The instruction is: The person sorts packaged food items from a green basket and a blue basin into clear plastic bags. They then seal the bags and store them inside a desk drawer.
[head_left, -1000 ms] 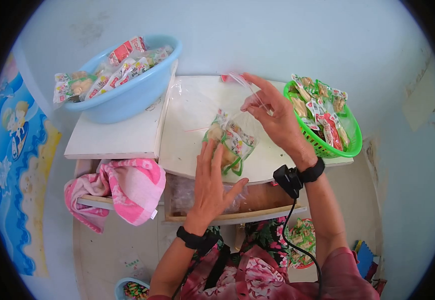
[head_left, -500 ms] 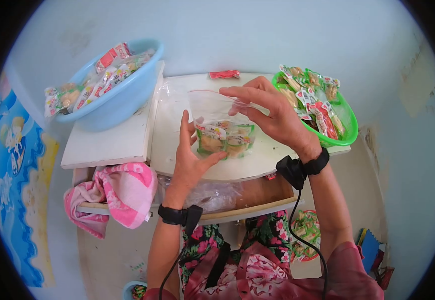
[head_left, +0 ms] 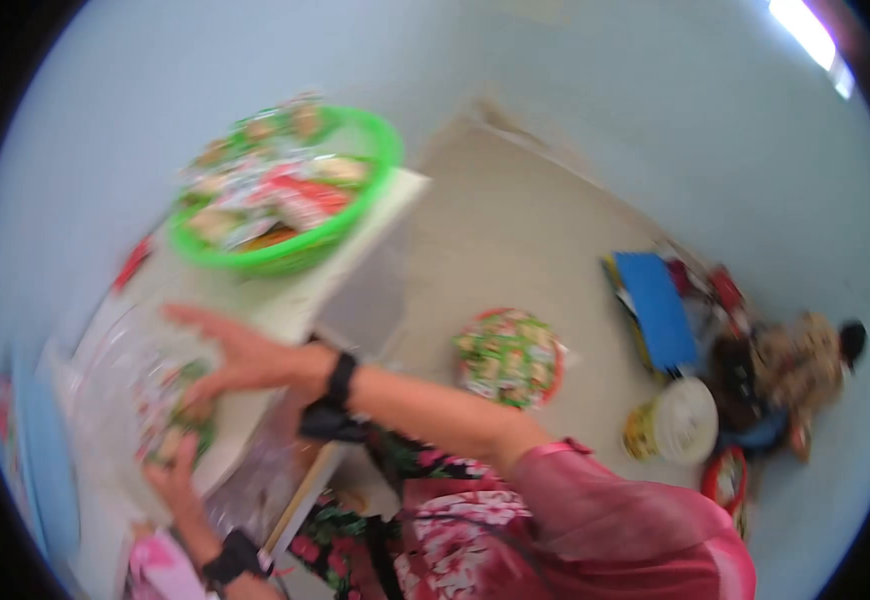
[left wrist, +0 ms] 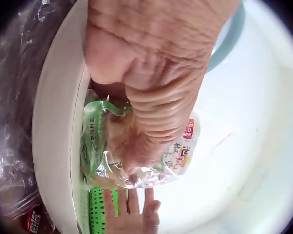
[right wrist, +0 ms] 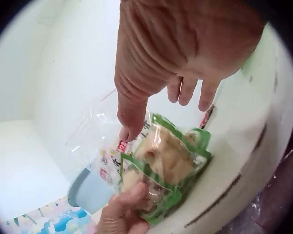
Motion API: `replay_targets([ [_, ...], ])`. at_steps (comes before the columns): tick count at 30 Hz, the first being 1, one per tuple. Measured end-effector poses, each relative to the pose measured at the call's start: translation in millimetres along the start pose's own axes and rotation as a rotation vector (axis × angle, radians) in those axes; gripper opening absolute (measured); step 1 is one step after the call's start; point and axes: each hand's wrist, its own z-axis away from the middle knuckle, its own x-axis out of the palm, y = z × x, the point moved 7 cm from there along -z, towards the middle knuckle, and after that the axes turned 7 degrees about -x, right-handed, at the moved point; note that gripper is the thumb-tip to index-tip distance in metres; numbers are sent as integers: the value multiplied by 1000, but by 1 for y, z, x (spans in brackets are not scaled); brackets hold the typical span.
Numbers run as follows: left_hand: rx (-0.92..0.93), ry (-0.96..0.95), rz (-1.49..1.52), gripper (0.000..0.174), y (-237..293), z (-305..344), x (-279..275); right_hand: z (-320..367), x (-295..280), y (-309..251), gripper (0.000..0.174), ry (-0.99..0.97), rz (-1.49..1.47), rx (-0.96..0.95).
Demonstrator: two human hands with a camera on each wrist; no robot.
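A clear bag (right wrist: 100, 119) with green-edged food packets (head_left: 170, 400) lies at the white table's front edge. My left hand (head_left: 180, 495) grips the packets through the bag; its thumb lies over them in the right wrist view, where part of the hand (right wrist: 122, 212) shows low. Filling the top of the left wrist view, the same hand (left wrist: 154, 73) covers part of the packets (left wrist: 119, 146). My right hand (head_left: 245, 355) is just above and beside the bag with its fingers extended; its thumb reaches the bag in the right wrist view (right wrist: 185, 44).
A green basket (head_left: 387, 155) of packets stands on the table, near a small red packet (head_left: 133, 264). The blue basin (head_left: 50, 450) is at far left. Below are a drawer with plastic (head_left: 255, 490) and a pink towel (head_left: 163, 565). Floor: packet-filled bowl (head_left: 510, 355), bucket (head_left: 685, 425).
The head view has swung right, showing more floor. My right hand has come down from the bag's mouth with its fingers extended. My left hand has moved from the bag's side onto the packets.
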Motion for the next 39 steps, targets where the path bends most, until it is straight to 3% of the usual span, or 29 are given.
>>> replay_targets([
  [1, -54, -53, 78, 55, 3, -1, 7, 6, 6, 4, 129, -16, -76, 86],
  [2, -70, -56, 59, 55, -7, -5, 0, 13, 13, 16, 131, -14, -51, 52],
  [5, -103, 81, 91, 54, -17, -3, -8, 23, 35, 38, 134, -36, 15, 39],
  [8, -108, -74, -4, 56, -40, -18, -29, 25, 44, 33, 130, -29, 120, 14],
  [11, -135, 72, -280, 43, 16, 11, -1, 28, 49, 39, 134, -26, 209, -1],
  [14, -111, 24, -278, 41, 23, 15, 3, 31, 40, 33, 138, 78, -22, 129],
  [15, -116, 27, -285, 40, 25, 15, 5, 33, 34, 29, 124, 170, -135, 168],
  [18, -107, -30, -262, 40, 24, 11, 5, 26, 40, 32, 104, 54, 181, -28],
  [21, -26, -37, -246, 39, 38, 12, 10, 23, 44, 41, 93, 141, 143, -38],
  [23, -73, -28, -33, 56, -57, -13, -52, 26, 52, 57, 93, 131, -41, 120],
  [25, -53, -71, -228, 53, -36, -1, -42, 26, 43, 40, 100, 12, 37, 111],
  [26, -49, -6, -169, 52, -7, 9, -18, 29, 40, 37, 102, -21, 44, 132],
  [27, -65, -57, -187, 53, 5, 10, -7, 32, 35, 34, 102, 7, 8, 154],
  [28, -158, -80, -105, 60, -4, 12, -5, 33, 31, 32, 103, -10, 5, 204],
  [29, -110, -46, -7, 64, 14, 15, 9, 31, 28, 29, 102, -65, -10, 209],
  [31, -143, -102, -54, 73, 25, 16, 12, 29, 26, 27, 98, -100, -20, 162],
  [32, -85, -107, 44, 67, 40, 15, 19, 24, 22, 10, 101, -64, -95, 106],
  [34, 42, -5, 131, 69, 65, 17, 28, 9, 17, -28, 105, -77, -243, 153],
  [39, 72, 96, 98, 69, 69, 14, 21, -2, 16, -26, 93, -127, -247, 235],
])
